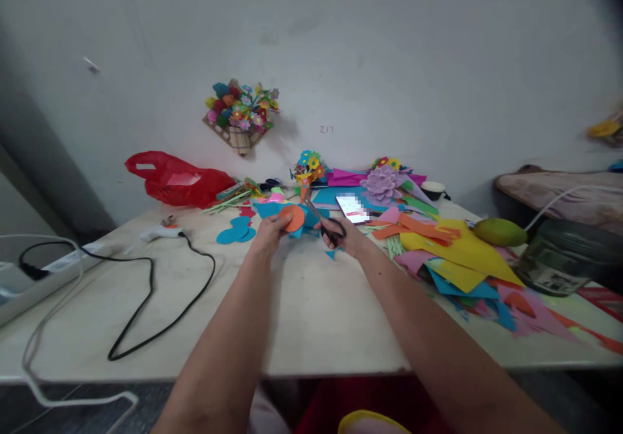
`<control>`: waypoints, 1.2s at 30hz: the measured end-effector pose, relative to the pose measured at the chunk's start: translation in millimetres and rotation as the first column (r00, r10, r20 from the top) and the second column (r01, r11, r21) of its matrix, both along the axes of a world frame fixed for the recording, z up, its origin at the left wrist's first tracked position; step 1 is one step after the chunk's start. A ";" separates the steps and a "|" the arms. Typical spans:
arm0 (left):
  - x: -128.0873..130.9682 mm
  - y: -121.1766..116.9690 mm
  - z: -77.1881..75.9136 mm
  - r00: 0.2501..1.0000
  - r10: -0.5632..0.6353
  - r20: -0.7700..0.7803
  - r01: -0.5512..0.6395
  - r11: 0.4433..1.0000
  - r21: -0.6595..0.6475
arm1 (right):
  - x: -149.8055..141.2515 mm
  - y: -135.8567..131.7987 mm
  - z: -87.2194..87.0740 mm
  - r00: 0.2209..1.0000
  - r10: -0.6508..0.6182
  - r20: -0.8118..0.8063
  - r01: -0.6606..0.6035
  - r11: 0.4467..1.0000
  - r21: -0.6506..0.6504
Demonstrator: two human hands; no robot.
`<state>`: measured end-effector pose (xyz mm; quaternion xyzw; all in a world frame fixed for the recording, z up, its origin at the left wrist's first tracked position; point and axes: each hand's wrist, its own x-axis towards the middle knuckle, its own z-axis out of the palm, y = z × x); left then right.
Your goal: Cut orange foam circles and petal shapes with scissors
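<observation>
My left hand (pixel 273 231) pinches an orange circle (pixel 293 219), with a blue sheet (pixel 307 228) directly behind it; whether the hand grips both is hard to see. In my right hand (pixel 339 236) is a pair of scissors (pixel 333 229), its dark handles around the fingers and its blades pointing up and left beside the blue sheet. A small blue scrap (pixel 331 254) lies just below the right hand. To the left, several blue circles (pixel 237 231) rest on the white table (pixel 311 311).
A hot glue gun (pixel 163 232) with a black cord lies left. Behind my hands are a red plastic bag (pixel 180 181), a phone (pixel 353 209) and a purple flower (pixel 382 185). Coloured sheets (pixel 462 252), a green mango (pixel 500 231) and a jar (pixel 567 259) crowd the right side.
</observation>
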<state>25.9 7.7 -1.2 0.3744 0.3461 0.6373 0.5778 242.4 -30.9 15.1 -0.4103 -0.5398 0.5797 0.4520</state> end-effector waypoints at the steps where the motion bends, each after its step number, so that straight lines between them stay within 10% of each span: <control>1: 0.5 -0.6 2.1 0.999 0.041 0.034 -0.041 0.999 -0.005 | 3.1 0.0 0.5 0.998 0.014 -0.058 -0.012 1.000 0.024; 13: -9.1 -5.3 25.7 0.909 0.340 0.241 -0.343 0.939 -0.031 | 15.3 4.6 3.9 0.984 -0.105 -0.146 0.121 0.987 0.107; 25: 16.6 -4.0 7.7 0.979 0.202 -0.021 -0.203 0.979 -0.004 | -15.6 -2.6 -3.2 0.993 -0.105 -0.047 0.106 0.994 0.029; 36: 28.9 -1.8 -9.8 0.981 0.017 -0.192 -0.015 1.000 0.012 | -24.2 7.1 -6.6 0.916 -0.349 -0.195 0.363 0.931 0.040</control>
